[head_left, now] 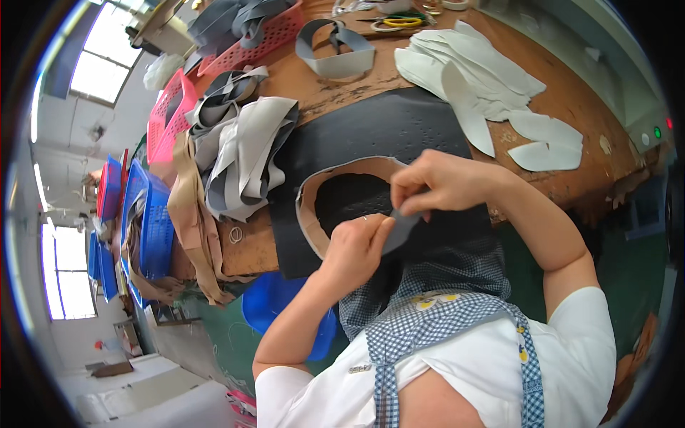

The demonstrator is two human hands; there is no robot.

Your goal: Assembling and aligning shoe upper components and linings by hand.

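Note:
A fabric band (312,215), tan inside and grey outside, forms a loop above the black mat (392,121). On its near side my left hand (353,250) pinches the band between thumb and fingers; a ring shows on one finger. My right hand (444,183), bent at the wrist, has its fingers closed on the band just to the right of the left thumb. Between the two hands a short grey stretch of the band shows. My fingertips hide exactly how the ends lie there.
Grey and white fabric strips (246,153) lie heaped left of the mat, beside tan strips (191,214) hanging over the table edge. White cut pieces (467,75) spread at the far right. Another grey loop (335,63), yellow-handled scissors (403,23) and a pink basket (267,39) stand farther back.

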